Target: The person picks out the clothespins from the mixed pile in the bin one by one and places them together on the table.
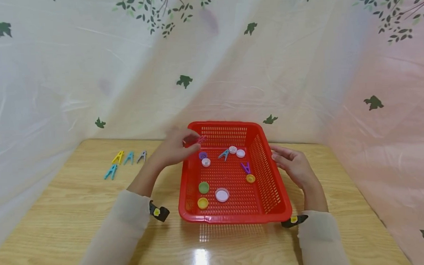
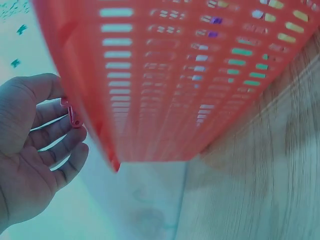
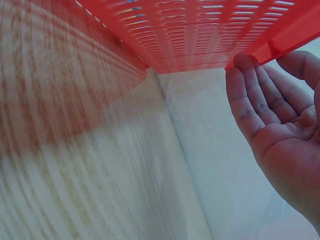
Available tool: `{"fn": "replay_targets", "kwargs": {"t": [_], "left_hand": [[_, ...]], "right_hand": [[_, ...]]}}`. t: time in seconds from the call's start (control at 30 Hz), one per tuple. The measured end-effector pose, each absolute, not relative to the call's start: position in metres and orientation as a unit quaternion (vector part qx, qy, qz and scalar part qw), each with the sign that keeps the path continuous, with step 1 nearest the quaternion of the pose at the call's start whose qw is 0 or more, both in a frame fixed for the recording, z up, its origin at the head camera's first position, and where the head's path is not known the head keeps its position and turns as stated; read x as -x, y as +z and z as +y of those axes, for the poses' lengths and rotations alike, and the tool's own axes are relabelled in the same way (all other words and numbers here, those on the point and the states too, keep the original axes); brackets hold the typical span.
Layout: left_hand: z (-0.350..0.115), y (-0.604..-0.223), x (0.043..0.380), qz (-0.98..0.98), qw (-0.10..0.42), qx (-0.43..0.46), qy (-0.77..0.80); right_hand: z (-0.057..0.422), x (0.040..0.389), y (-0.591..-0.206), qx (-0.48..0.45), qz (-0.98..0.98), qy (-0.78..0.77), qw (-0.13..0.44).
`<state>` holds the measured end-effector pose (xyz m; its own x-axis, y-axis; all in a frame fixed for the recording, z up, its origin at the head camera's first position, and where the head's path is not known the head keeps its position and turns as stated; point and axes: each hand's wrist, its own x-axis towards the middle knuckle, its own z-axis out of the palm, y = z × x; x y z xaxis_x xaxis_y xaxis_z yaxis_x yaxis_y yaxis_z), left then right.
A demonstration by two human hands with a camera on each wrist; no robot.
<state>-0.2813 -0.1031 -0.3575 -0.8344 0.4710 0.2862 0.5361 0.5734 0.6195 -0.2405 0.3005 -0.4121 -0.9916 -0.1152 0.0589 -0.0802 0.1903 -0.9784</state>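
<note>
Pinching pink peg (image 1: 202, 139) btwn thumb & fingertips of L hand (image 1: 173, 148), spread only to approx. peg thickness, w/ other fingers loosely bent. Locate peg over rear L corner of red basket (image 1: 236, 218). Expect v. light wt., prob. stiff plastic, slightly slick; low breakage risk, but liable to twist out or spring if squeezed at handle ends. Hold across flat sides, approx. mid-length.

Touching R rim of basket w/ slightly bent, relaxed fingers of R hand (image 1: 295, 167); cannot tell if nipping lip. Treat basket as light, somewhat flexible, prob. prone to slide; steady by rim.

Inside basket: blue peg (image 1: 224, 154), purple peg (image 1: 246, 168), assorted caps incl. green cap (image 1: 203, 187) & yellow cap (image 1: 203, 203). Outside, on L side of table (image 1: 58, 228): yellow peg (image 1: 118, 156), gray peg (image 1: 141, 156), two more blue pegs (image 1: 111, 172).
</note>
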Motion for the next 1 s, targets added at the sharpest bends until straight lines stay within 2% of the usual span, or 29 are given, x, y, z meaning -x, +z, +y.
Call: {"fn": "replay_targets", "kwargs": {"t": [0.37, 1.0], "left_hand": [[-0.156, -0.370, 0.266, -0.880, 0.094, 0.236, -0.401], [-0.259, -0.397, 0.247, -0.938, 0.103, 0.143, -0.298]], "right_hand": [[0.299, 0.239, -0.412, 0.064, 0.774, -0.629, 0.014], [0.299, 0.239, -0.410, 0.074, 0.762, -0.643, 0.015]]}}
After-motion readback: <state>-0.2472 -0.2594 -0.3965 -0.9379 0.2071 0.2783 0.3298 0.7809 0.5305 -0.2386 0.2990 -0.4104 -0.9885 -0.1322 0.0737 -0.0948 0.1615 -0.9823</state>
